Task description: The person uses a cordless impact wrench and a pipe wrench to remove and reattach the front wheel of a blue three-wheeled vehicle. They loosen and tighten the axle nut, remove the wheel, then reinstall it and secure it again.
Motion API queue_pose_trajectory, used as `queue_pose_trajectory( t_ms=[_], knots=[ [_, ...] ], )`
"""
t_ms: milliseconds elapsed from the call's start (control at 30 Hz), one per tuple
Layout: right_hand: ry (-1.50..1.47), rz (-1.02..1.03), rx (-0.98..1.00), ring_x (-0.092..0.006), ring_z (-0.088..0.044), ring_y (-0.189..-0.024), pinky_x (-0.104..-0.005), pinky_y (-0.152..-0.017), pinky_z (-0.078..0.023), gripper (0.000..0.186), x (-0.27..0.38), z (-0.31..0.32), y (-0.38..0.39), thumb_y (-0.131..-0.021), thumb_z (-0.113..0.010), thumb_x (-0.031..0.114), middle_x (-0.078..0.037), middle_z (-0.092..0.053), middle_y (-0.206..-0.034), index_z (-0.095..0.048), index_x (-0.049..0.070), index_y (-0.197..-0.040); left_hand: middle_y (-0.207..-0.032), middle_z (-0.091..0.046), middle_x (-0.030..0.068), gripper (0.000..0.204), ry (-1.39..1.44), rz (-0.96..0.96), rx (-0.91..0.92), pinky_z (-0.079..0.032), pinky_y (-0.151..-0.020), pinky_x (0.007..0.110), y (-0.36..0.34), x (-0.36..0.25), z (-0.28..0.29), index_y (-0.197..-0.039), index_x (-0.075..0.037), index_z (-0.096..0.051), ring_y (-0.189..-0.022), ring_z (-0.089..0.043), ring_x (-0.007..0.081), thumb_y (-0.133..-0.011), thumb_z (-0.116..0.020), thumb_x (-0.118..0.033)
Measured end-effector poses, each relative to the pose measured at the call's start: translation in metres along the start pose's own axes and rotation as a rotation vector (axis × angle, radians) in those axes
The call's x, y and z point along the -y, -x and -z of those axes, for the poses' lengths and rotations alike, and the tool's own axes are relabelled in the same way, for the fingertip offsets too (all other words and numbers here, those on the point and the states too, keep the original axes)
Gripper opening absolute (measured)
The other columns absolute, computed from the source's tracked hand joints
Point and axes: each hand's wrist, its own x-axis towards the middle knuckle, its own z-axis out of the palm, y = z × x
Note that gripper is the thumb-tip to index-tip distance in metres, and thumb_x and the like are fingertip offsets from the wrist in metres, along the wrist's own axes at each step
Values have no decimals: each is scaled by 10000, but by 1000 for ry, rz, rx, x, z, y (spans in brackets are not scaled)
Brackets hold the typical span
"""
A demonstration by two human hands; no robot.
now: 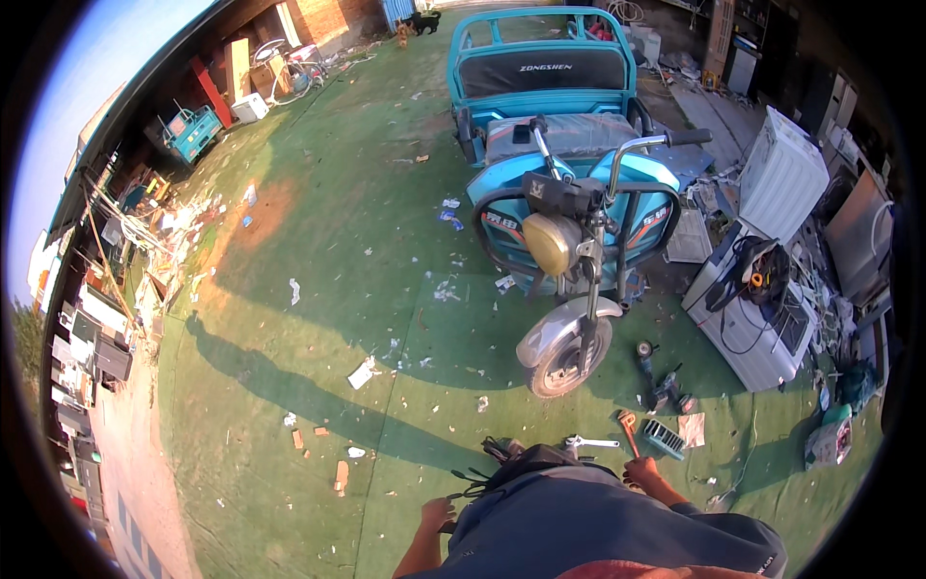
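Observation:
My right hand (643, 474) is closed at the lower end of an orange pipe wrench (629, 432), whose jaw points away from me. Beside it a silver adjustable wrench (593, 443) shows just past my dark shirt. To the right lies a teal case with rows of small parts (663, 438), next to a piece of brown cardboard (692, 430). My left hand (437, 511) hangs low at my left side with its fingers curled; something dark is partly visible by it. Black cords (473, 480) stick out in front of my waist.
Ahead stands a blue cargo tricycle (569, 241), its front wheel (571, 357) turned. Power tools (664, 388) lie right of the wheel. A white appliance (748, 309) lies tipped over, a black bag (757, 270) on it. Litter (364, 372) dots the green ground covering (318, 251).

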Motion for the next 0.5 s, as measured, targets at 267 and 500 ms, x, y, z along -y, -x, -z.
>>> queue_pose_trajectory(
  t_ms=[267,500],
  knots=[
    [-11,-39,32,-254,-668,-551,-377,-430,-493,156,-9,5,-5,-934,-596,121,-132,-667,-732,-648,-25,-925,-737,-602,36,232,5,-74,-36,-498,-574,407,3,-3,-2,-770,-146,-628,-715,-642,257,-723,-718,-355],
    [35,-24,-44,-266,-683,-565,-387,-416,-499,208,-10,6,5,-934,-611,131,-150,-680,-755,-665,-59,-998,-716,-608,39,272,-54,-48,25,-505,-585,417,-4,-6,-4,-720,-149,-625,-727,-655,271,-725,-693,-412]
  ],
)
